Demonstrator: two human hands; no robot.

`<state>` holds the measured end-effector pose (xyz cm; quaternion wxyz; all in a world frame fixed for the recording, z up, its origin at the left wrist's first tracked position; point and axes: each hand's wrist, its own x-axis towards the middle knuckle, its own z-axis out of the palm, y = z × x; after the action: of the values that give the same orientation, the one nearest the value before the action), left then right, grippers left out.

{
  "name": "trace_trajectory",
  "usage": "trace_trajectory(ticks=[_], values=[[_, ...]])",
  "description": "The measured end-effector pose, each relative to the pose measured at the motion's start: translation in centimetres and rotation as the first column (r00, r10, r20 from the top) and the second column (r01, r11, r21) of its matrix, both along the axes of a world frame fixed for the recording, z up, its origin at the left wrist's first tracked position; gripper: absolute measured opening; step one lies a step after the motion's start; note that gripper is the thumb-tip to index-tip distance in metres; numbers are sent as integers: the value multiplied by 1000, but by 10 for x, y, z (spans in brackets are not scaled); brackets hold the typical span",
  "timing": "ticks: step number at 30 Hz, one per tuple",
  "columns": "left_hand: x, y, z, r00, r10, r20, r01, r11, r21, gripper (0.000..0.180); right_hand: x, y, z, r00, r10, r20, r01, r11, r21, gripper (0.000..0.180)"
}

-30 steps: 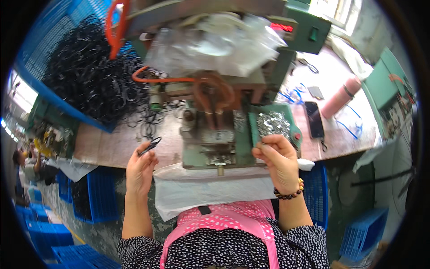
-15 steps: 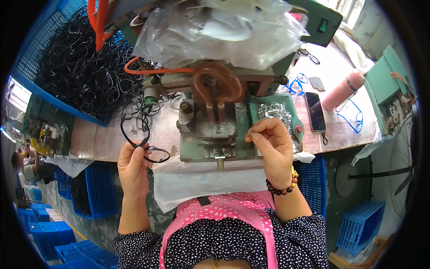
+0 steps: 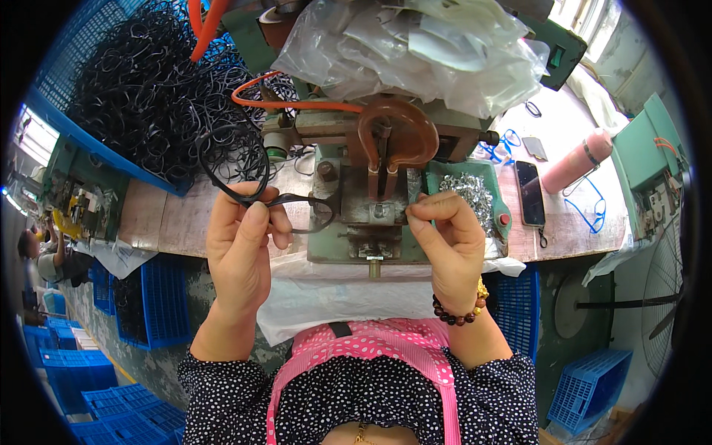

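Note:
My left hand (image 3: 241,245) holds a black eyeglass frame (image 3: 252,174) by its bridge, raised in front of the green machine (image 3: 371,215). My right hand (image 3: 445,241) pinches a small silvery metal piece (image 3: 417,202) between thumb and forefinger, just right of the machine's copper U-shaped loop (image 3: 397,133). A green tray of small shiny metal parts (image 3: 471,196) lies right behind my right hand. A big heap of black eyeglass frames (image 3: 141,96) fills a blue crate (image 3: 70,141) at the far left.
Clear plastic sheeting (image 3: 415,44) drapes over the machine top. An orange hose (image 3: 289,104) runs across it. On the bench's right side lie a phone (image 3: 528,193), a pink bottle (image 3: 575,159) and blue eyeglass frames (image 3: 593,215). Blue crates (image 3: 159,304) stand under the bench. Another person (image 3: 52,256) sits far left.
My left hand has lifted a black eyeglass frame from the pile side toward the machine's centre. My right hand moved from the parts tray to in front of the machine, pinching a small piece.

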<state>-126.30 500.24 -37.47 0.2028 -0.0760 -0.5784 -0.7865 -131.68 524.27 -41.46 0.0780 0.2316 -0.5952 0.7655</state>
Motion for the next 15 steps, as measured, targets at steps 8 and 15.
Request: trace_trajectory(ticks=[8, 15], values=[[-19, 9, 14, 998, 39, -42, -40, 999, -31, 24, -11, -17, -10, 996, -76, -37, 79, 995, 63, 15], [-32, 10, 15, 988, 36, -153, -45, 997, -56, 20, -8, -36, -9, 996, -76, 45, 74, 996, 47, 42]])
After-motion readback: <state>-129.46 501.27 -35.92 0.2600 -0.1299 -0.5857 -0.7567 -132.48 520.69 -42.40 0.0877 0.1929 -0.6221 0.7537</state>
